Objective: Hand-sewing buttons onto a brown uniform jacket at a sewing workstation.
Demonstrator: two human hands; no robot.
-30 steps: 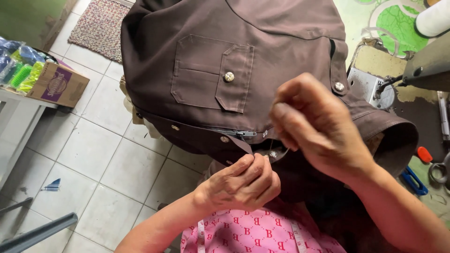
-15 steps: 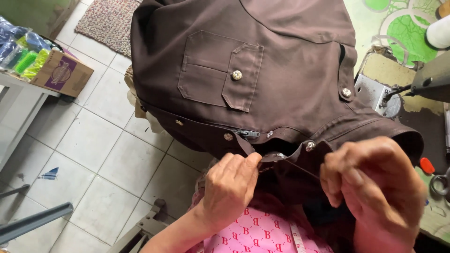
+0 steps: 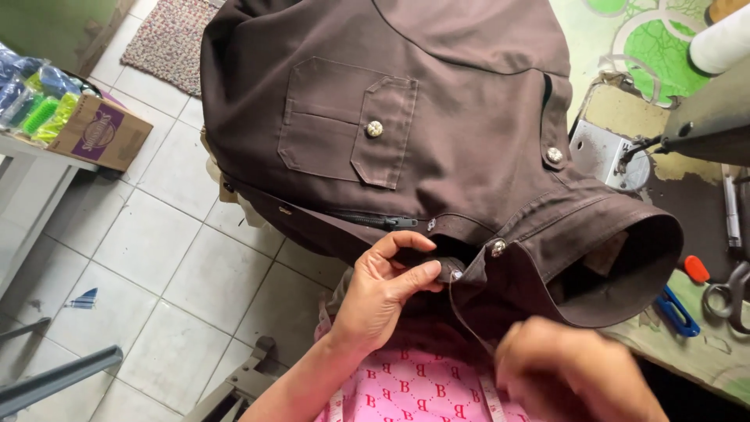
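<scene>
The left hand (image 3: 383, 293) has its grip pinched on the front edge of a brown jacket (image 3: 437, 117), snap-buttoned and zippered, draped over the sewing surface (image 3: 703, 344). The right hand (image 3: 578, 375) is blurred; its grip cannot be told.

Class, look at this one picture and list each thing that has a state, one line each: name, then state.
brown jacket: draped over the work surface, collar end toward the person
chest pocket flap: shut, snapped down
zipper: closed where visible
left hand: pinching the jacket's front edge
right hand: blurred, grip unclear
scissors: lying on the table
</scene>
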